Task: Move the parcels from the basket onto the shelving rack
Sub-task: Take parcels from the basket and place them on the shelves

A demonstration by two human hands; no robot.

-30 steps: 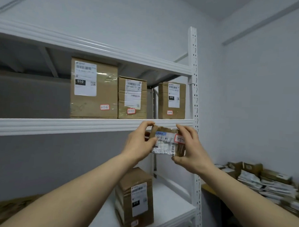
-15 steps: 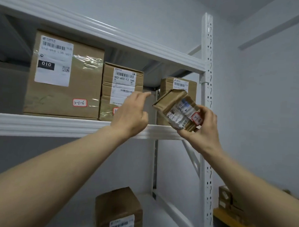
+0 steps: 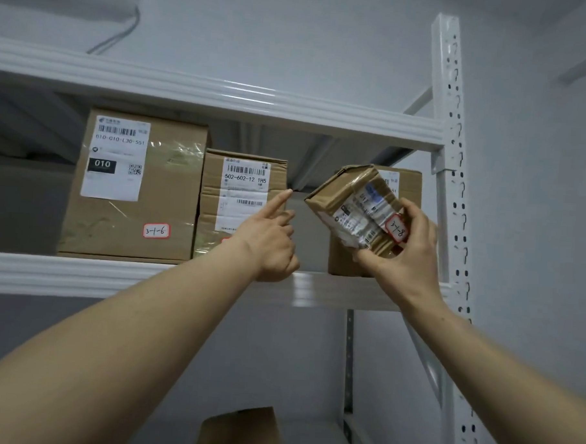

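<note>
My right hand [image 3: 401, 256] grips a small brown parcel [image 3: 339, 200] by its lower end; the parcel is tilted and carries a white label and a red-edged tag reading 3-1-8. It is held in front of the middle shelf [image 3: 114, 276] of the white shelving rack, by the gap between two boxes. My left hand [image 3: 270, 241] holds nothing; its forefinger is stretched out to the right edge of the middle box [image 3: 242, 192]. The basket is not in view.
On the same shelf stand a large box [image 3: 132, 188] tagged 3-1-6 at the left and another box [image 3: 411, 183] at the right, behind the held parcel. The rack's white upright [image 3: 452, 161] is right of my hand. A box top [image 3: 239, 431] shows on the shelf below.
The view has tilted upward and closer to the shelf. My left hand let go of the parcel and reached to the middle box; my right hand lifted and tilted the parcel before the gap.
</note>
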